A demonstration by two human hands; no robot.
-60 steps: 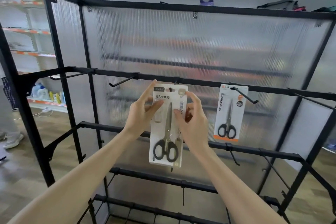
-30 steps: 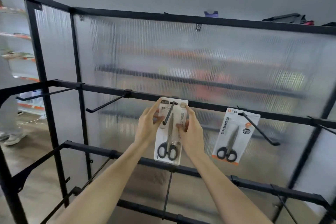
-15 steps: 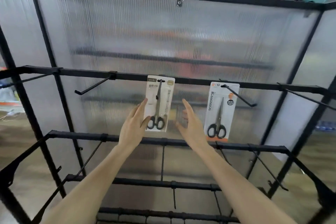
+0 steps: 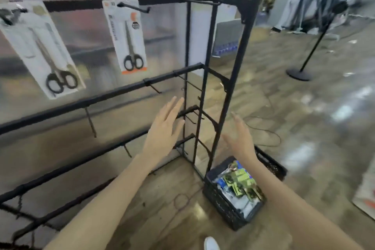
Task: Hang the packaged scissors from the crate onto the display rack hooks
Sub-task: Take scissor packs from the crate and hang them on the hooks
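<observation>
**Two scissor packs on the hooks, both hands free above the crate**

Two packaged scissors hang from hooks on the top crossbar of the black display rack (image 4: 113,95). The left pack (image 4: 40,50) is a white card with black-handled scissors, tilted so its lower end swings to the right; its hook sits at the far left edge of the view. The right pack (image 4: 128,36) is a white card with an orange strip along the bottom and black-handled scissors, hanging nearly upright from a hook (image 4: 135,7) that sticks out toward the viewer. The two packs are well apart on the same bar.

More packaged goods lie in the black plastic crate (image 4: 223,205) on the floor, just right of the rack's near corner post. The contents are blurred; green and blue packaging shows.

The left hand (image 4: 164,130) is raised in front of the rack's lower bars, its grip released, fingers straight and spread, holding nothing. The right hand (image 4: 240,138) is held above the crate, fingers extended and relaxed, its grip likewise released and empty.

The rack's lower crossbars carry bare hooks. Behind the rack is a ribbed translucent panel (image 4: 91,26). A black stand with a round base (image 4: 299,74) is on the glossy floor at far right, and a white shoe tip (image 4: 211,243) shows at the bottom edge.
</observation>
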